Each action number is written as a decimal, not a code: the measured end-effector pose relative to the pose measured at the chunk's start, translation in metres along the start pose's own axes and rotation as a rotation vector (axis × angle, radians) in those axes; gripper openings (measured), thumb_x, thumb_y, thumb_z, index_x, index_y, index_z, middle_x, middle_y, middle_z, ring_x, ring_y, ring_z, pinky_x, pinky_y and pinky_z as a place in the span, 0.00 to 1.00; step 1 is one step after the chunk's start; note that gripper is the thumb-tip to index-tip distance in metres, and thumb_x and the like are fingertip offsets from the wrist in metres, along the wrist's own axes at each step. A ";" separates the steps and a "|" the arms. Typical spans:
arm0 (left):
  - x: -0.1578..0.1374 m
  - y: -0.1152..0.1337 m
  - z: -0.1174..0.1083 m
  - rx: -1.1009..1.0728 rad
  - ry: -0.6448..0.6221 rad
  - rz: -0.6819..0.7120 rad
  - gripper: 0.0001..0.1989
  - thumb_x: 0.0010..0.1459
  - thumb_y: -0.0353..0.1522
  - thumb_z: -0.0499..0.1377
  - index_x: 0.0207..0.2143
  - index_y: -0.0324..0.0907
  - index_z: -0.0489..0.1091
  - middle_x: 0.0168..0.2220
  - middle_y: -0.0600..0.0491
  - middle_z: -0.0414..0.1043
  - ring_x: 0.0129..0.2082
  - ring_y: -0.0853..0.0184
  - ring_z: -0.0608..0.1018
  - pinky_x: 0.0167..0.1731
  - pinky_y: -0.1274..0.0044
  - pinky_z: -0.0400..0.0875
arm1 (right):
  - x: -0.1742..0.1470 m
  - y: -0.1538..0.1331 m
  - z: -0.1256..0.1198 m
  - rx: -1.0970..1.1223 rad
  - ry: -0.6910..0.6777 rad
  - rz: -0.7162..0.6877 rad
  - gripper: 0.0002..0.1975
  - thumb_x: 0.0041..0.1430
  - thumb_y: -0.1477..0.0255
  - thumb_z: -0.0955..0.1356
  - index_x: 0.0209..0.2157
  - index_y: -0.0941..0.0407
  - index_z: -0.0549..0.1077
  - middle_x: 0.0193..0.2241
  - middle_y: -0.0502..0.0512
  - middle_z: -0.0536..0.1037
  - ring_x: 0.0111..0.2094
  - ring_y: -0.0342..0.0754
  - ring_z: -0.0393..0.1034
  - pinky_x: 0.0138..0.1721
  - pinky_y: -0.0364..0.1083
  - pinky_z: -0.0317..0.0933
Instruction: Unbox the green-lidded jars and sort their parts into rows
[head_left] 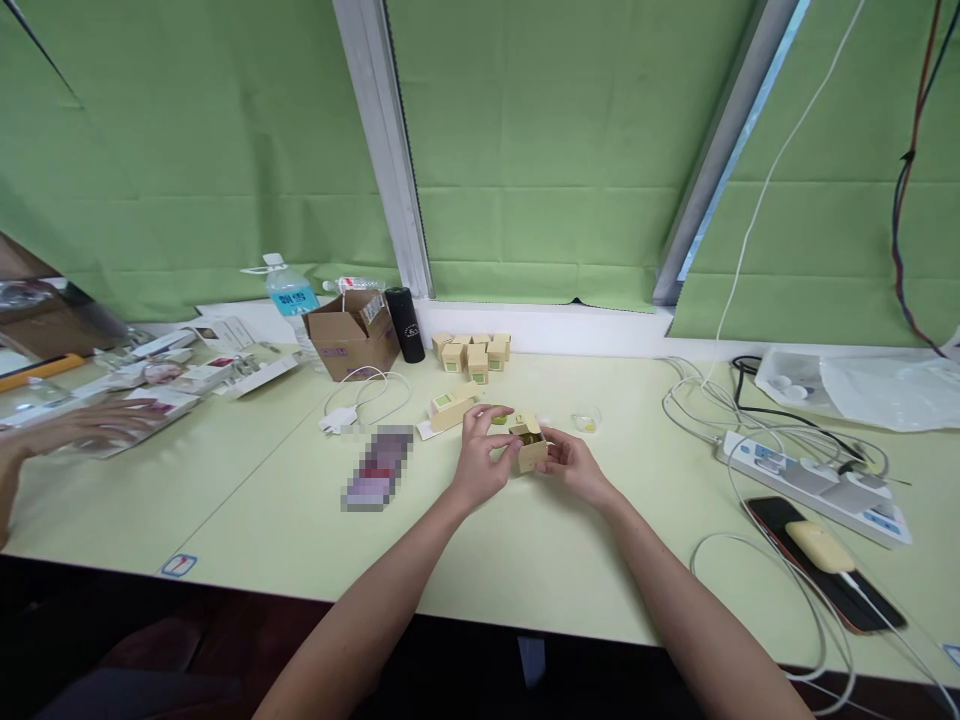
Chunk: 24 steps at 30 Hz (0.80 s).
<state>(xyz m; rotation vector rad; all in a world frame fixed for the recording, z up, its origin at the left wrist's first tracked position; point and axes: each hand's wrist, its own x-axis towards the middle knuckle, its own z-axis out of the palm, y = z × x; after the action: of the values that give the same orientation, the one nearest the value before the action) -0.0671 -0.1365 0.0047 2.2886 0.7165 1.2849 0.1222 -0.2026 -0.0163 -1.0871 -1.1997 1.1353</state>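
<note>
A small cardboard box [532, 456] with its top flaps up sits between both hands, roughly midway between the table's [487, 575] near and far edges. The right hand [571, 466] has its fingers curled in against the box's right side, holding it. The left hand's [482, 464] thumb and forefinger stand partly apart at the upper left, by the open top; whether they grip a flap, I cannot tell. Toward the table's far edge stands a cluster of similar boxes [478, 366].
</note>
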 end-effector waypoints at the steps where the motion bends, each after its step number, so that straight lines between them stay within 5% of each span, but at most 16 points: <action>1: 0.000 0.000 -0.001 0.019 -0.003 0.008 0.09 0.63 0.34 0.59 0.35 0.49 0.81 0.56 0.50 0.72 0.60 0.52 0.62 0.62 0.52 0.59 | 0.000 0.000 0.000 -0.001 -0.002 -0.001 0.28 0.44 0.74 0.73 0.51 0.52 0.77 0.52 0.57 0.79 0.43 0.52 0.77 0.46 0.52 0.71; 5: 0.001 0.001 -0.004 0.033 -0.029 0.006 0.11 0.58 0.33 0.64 0.44 0.51 0.81 0.58 0.49 0.71 0.61 0.50 0.61 0.62 0.51 0.60 | -0.001 -0.002 -0.002 -0.023 -0.034 -0.014 0.28 0.44 0.77 0.71 0.51 0.52 0.77 0.49 0.55 0.80 0.41 0.51 0.76 0.44 0.51 0.70; 12: 0.001 -0.003 -0.004 -0.009 -0.153 -0.009 0.09 0.55 0.26 0.63 0.23 0.46 0.76 0.55 0.49 0.72 0.61 0.50 0.64 0.61 0.53 0.65 | -0.006 -0.012 -0.002 -0.205 -0.155 0.010 0.28 0.46 0.79 0.68 0.52 0.53 0.78 0.44 0.53 0.81 0.38 0.49 0.72 0.41 0.48 0.66; 17: 0.000 -0.004 -0.007 0.035 -0.270 0.033 0.05 0.52 0.28 0.68 0.26 0.46 0.78 0.55 0.46 0.71 0.60 0.51 0.66 0.57 0.59 0.72 | -0.008 -0.013 -0.001 -0.282 -0.171 0.000 0.28 0.48 0.78 0.68 0.53 0.52 0.78 0.40 0.53 0.81 0.34 0.49 0.70 0.38 0.48 0.65; 24: 0.007 -0.015 -0.013 0.006 -0.271 0.049 0.09 0.59 0.31 0.64 0.25 0.47 0.79 0.53 0.46 0.75 0.61 0.54 0.69 0.58 0.58 0.72 | -0.005 -0.011 -0.013 -0.181 -0.231 -0.018 0.25 0.49 0.71 0.74 0.51 0.53 0.79 0.43 0.55 0.82 0.40 0.53 0.74 0.42 0.51 0.69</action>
<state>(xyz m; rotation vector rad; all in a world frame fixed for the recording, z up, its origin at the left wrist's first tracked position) -0.0792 -0.1192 0.0064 2.4349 0.5734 0.9652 0.1361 -0.2092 -0.0068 -1.0987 -1.5149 1.1790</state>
